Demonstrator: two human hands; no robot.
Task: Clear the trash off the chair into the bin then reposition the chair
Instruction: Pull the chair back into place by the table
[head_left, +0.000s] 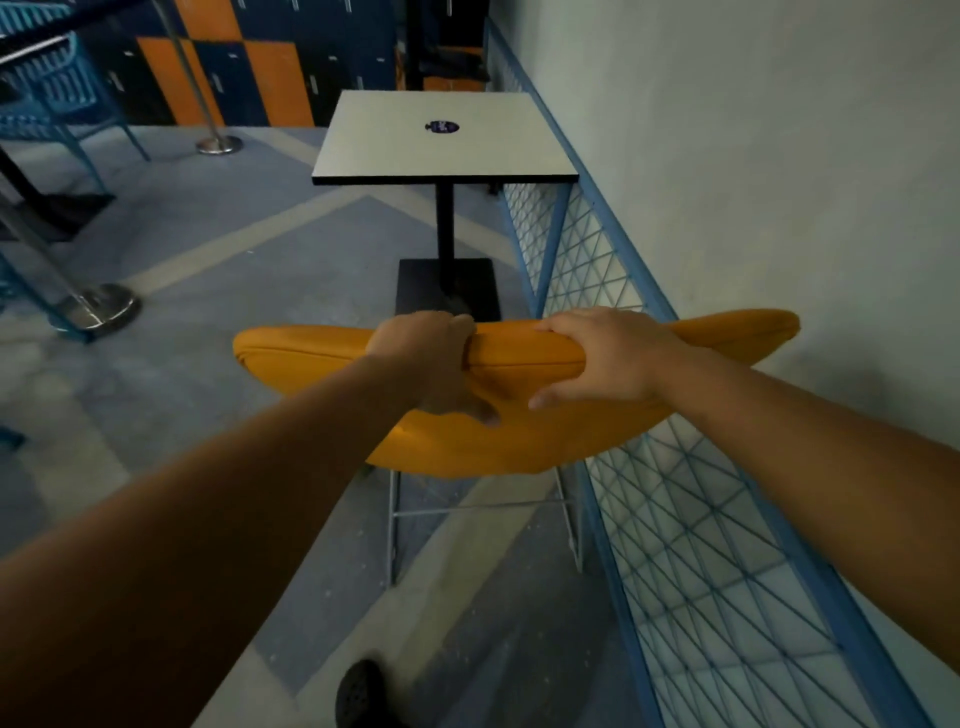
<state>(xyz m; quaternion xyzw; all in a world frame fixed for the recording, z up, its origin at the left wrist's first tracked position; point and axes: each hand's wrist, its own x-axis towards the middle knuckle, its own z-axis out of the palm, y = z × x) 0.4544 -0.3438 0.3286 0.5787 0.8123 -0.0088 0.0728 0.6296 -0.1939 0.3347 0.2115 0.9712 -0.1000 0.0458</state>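
A person is standing behind an orange chair (519, 447) and is gripping the top edge of its padded backrest with both hands. The left hand (431, 364) is closing over the edge just left of the backrest's middle, with the fingers curling over the far side and the thumb pressing against the near face. The right hand (608, 358) is gripping the same edge just to the right, with the fingers wrapping over the top and the thumb lying along the near face. The two hands are sitting close together without touching.

The chair is standing on the grey floor (218, 291) near the person, with its thin metal legs (395, 519) showing below the backrest. Its right end is lying just beside a blue wire-mesh railing (701, 519) that is running along a pale wall (753, 156) on the right. The seat is hidden by the backrest, so what is lying on it cannot be told.

Beyond the chair, a square white table (415, 145) is standing on a black post with a black base plate (447, 286), with a small dark sticker (442, 126) near the middle of its top. At far left, blue chairs (62, 93) and chrome barrier posts (98, 306) are standing. Orange and dark blue lockers (249, 62) are lining the far side. A dark shoe (363, 696) is showing at the near edge.
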